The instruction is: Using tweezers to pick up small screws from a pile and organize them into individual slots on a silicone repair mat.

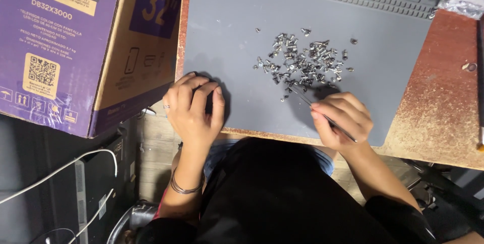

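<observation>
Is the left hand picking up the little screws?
No, the left hand rests curled on the grey mat, apart from the pile of screws, while the right hand points tweezers at them.

"Where is the camera?"
"On the person's head. It looks straight down, close over the desk [443, 123] and the lap."
"Any other view?"
"No, only this one."

Worn reddish wooden table [443, 123]; purple cardboard box [65, 47] at left; white cables [60, 171] over dark floor.
</observation>
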